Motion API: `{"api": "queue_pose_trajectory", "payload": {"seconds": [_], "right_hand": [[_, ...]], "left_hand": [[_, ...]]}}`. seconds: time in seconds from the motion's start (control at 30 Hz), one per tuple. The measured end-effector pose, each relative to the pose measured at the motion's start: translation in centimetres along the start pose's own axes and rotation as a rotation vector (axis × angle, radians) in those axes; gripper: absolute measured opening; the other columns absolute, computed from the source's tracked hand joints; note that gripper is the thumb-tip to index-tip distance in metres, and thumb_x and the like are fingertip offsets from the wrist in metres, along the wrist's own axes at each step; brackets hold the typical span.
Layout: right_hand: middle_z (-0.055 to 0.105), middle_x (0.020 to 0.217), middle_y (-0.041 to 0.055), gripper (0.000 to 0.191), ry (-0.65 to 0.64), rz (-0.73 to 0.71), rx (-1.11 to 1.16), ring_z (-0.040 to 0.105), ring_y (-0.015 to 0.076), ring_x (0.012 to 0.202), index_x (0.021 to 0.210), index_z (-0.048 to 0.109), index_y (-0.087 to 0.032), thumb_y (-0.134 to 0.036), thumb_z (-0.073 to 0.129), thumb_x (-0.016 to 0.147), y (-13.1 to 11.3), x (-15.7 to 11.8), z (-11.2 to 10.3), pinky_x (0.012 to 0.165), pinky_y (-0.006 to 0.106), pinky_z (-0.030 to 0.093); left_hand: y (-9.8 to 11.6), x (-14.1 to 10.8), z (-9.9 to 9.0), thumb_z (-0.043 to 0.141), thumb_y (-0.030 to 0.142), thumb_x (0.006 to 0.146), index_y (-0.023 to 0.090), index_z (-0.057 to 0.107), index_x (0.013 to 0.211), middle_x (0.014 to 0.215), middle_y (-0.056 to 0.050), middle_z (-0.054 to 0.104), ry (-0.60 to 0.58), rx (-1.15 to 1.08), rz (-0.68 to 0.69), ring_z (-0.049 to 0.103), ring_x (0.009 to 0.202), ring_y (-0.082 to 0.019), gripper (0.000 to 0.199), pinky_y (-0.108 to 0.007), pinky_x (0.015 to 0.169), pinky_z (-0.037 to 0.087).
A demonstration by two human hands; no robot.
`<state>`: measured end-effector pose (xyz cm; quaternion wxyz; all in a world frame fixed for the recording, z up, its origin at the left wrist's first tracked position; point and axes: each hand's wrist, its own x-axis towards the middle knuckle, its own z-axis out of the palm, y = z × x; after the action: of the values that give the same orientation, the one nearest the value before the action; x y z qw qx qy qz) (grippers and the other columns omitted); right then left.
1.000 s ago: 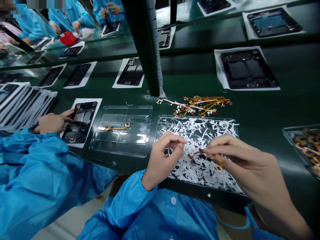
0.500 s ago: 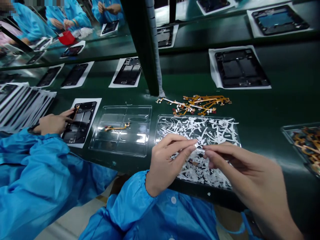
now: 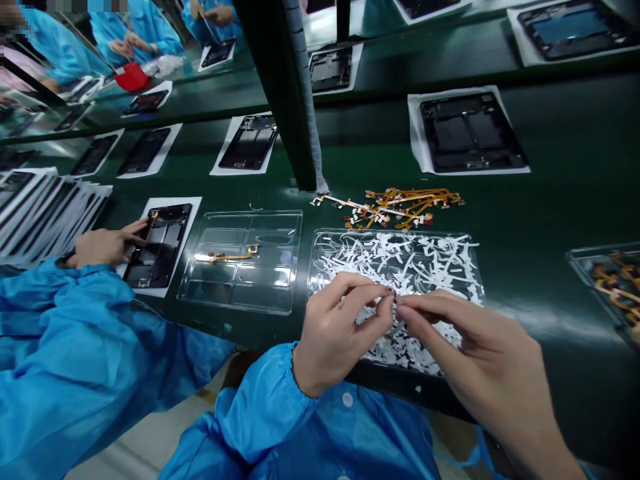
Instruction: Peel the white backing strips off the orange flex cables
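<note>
Over a clear plastic tray [image 3: 481, 293] strewn with white paper-like scraps [image 3: 400, 260], my two hands meet at the fingertips. My left hand [image 3: 340, 333] is closed in a pinch, thumb against index finger, with a tiny dark bit showing at the tips. Thumb and index finger of my right hand [image 3: 475, 347] also press together, almost touching the left fingertips. What lies between them is too small and covered to name. Just beyond the tray lies a loose heap of orange-brown flex cables [image 3: 410, 203].
Left of the scraps, another clear tray [image 3: 250, 297] holds one flex cable [image 3: 233, 256]. A co-worker's hand [image 3: 103, 247] touches a black device housing [image 3: 163, 247]. A dark post [image 3: 280, 93] rises ahead. More cables fill a tray [image 3: 617, 280] at right. Housings [image 3: 473, 133] lie on the green belt.
My right hand has shifted left, and both hands' fingertips are closer together. A white bit seen at the fingertips earlier no longer shows. Housings on the near belt have slid slightly left.
</note>
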<state>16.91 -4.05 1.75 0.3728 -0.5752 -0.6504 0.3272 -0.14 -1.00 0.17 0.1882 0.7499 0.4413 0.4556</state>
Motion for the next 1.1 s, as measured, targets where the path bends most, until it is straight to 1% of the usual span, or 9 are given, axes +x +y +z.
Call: {"api": "queue_pose_trajectory", "payload": {"seconds": [0.13, 0.27, 0.37, 0.47, 0.57, 0.67, 0.87, 1.0, 1.1], "right_hand": [[0.076, 0.092, 0.0002, 0.009, -0.003, -0.019, -0.037, 0.069, 0.0171, 0.076, 0.095, 0.071, -0.028, -0.032, 0.063, 0.098, 0.4, 0.0, -0.5, 0.067, 0.029, 0.052], [0.074, 0.083, 0.0000, 0.017, 0.031, 0.104, -0.052, 0.067, 0.0161, 0.068, 0.094, 0.070, -0.027, -0.043, 0.065, 0.096, 1.6, 0.2, -1.4, 0.061, 0.027, 0.051], [0.073, 0.080, 0.0005, 0.022, -0.057, 0.156, -0.011, 0.066, 0.0154, 0.064, 0.096, 0.072, -0.026, -0.047, 0.064, 0.095, 2.1, 0.6, -1.6, 0.056, 0.026, 0.050], [0.074, 0.082, 0.0016, 0.025, -0.116, 0.148, 0.009, 0.065, 0.0152, 0.064, 0.100, 0.075, -0.026, -0.047, 0.063, 0.096, 2.2, 1.0, -1.4, 0.056, 0.026, 0.051], [0.075, 0.084, 0.0025, 0.025, -0.106, 0.169, 0.028, 0.067, 0.0166, 0.067, 0.099, 0.077, -0.026, -0.049, 0.067, 0.093, 2.6, 1.1, -1.3, 0.059, 0.027, 0.053], [0.077, 0.085, 0.0032, 0.027, -0.106, 0.227, 0.090, 0.070, 0.0173, 0.070, 0.098, 0.077, -0.025, -0.050, 0.071, 0.090, 3.4, 0.9, -1.4, 0.062, 0.027, 0.056], [0.067, 0.064, -0.0007, 0.028, -0.090, 0.291, 0.218, 0.062, 0.0136, 0.058, 0.099, 0.078, -0.025, -0.051, 0.071, 0.089, 3.1, 0.9, -1.7, 0.052, 0.023, 0.052], [0.064, 0.058, -0.0005, 0.030, -0.041, 0.332, 0.247, 0.061, 0.0143, 0.054, 0.095, 0.077, -0.023, -0.052, 0.071, 0.089, 2.6, 1.2, -1.8, 0.050, 0.024, 0.051], [0.065, 0.057, -0.0002, 0.032, -0.086, 0.363, 0.316, 0.062, 0.0151, 0.054, 0.100, 0.078, -0.022, -0.051, 0.071, 0.090, 2.5, 1.2, -1.6, 0.052, 0.026, 0.053]], "left_hand": [[-0.9, -0.1, 0.5, 0.060, 0.011, 0.093, 0.016, 0.064, 0.096, 0.093, -0.006, 0.068, -0.083, 0.046, 0.017, 0.065, 0.077, -0.013, 0.007, -0.025, 0.070, 0.058], [-2.2, 0.2, 0.4, 0.055, 0.013, 0.096, 0.017, 0.066, 0.099, 0.098, -0.006, 0.067, -0.180, -0.021, -0.147, 0.064, 0.079, -0.013, 0.012, -0.027, 0.073, 0.057], [-2.4, 0.8, -0.1, 0.056, 0.019, 0.101, 0.020, 0.070, 0.115, 0.110, -0.007, 0.069, -0.271, -0.194, -0.243, 0.067, 0.084, -0.013, 0.019, -0.029, 0.078, 0.058], [-2.0, 1.4, -0.3, 0.063, 0.027, 0.100, 0.021, 0.073, 0.113, 0.106, -0.007, 0.073, -0.317, -0.303, -0.194, 0.069, 0.090, -0.016, 0.017, -0.031, 0.082, 0.059], [-1.8, 1.5, -0.1, 0.060, 0.026, 0.102, 0.021, 0.075, 0.108, 0.100, -0.006, 0.075, -0.298, -0.269, -0.163, 0.070, 0.095, -0.018, 0.017, -0.034, 0.084, 0.059], [-2.1, 1.1, 0.2, 0.052, 0.020, 0.105, 0.022, 0.069, 0.123, 0.108, -0.008, 0.073, -0.223, -0.175, -0.120, 0.069, 0.100, -0.017, 0.025, -0.034, 0.087, 0.060], [-1.6, 0.3, 0.1, 0.066, 0.016, 0.095, 0.018, 0.069, 0.116, 0.097, -0.006, 0.070, -0.111, 0.123, 0.239, 0.067, 0.085, -0.016, 0.021, -0.031, 0.075, 0.060], [-0.8, 0.2, -0.5, 0.062, 0.008, 0.090, 0.023, 0.069, 0.114, 0.091, -0.003, 0.069, 0.053, 0.131, 0.193, 0.067, 0.081, -0.015, 0.029, -0.027, 0.071, 0.060], [-0.7, 0.1, -0.4, 0.067, 0.013, 0.089, 0.022, 0.070, 0.109, 0.090, -0.003, 0.071, 0.023, 0.157, 0.226, 0.068, 0.078, -0.015, 0.022, -0.028, 0.070, 0.060]]}}
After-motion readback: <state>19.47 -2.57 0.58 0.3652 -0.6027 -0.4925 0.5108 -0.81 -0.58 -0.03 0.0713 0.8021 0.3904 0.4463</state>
